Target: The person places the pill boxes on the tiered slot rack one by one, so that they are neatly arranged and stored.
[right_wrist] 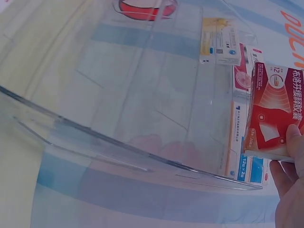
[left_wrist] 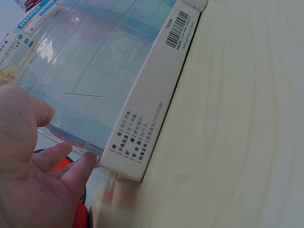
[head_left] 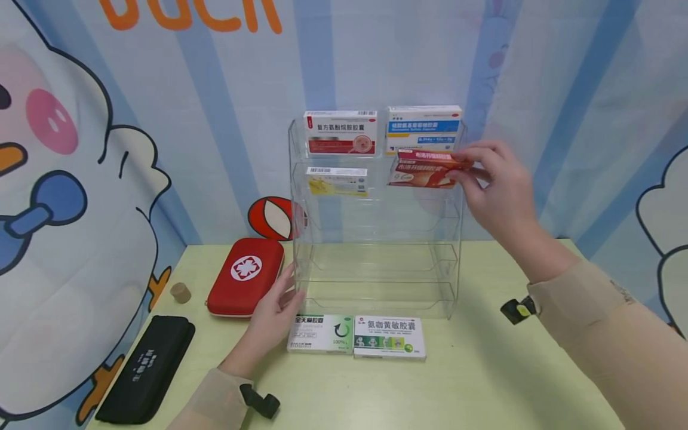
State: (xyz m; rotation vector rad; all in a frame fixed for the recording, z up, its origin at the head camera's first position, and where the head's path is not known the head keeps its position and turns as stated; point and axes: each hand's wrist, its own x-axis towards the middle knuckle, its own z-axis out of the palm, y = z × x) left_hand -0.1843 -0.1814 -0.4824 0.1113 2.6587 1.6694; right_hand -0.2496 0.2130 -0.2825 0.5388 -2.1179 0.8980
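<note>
A clear tiered display rack stands on the table. In my right hand I pinch the right end of a red medicine box, tilted, at the second tier from the top. The right wrist view shows my thumb on the front of this red box. My left hand holds the rack's lower left side, thumb and fingers about the edge of the side panel. A red-and-white box and a blue-and-white box stand on the top tier; a yellow-and-white box stands below the first.
Before the rack lie a green-and-white medicine box and a white one with a green band. Left of it are a red first-aid case, a small cork-like cylinder and a black zip case. A printed curtain hangs behind.
</note>
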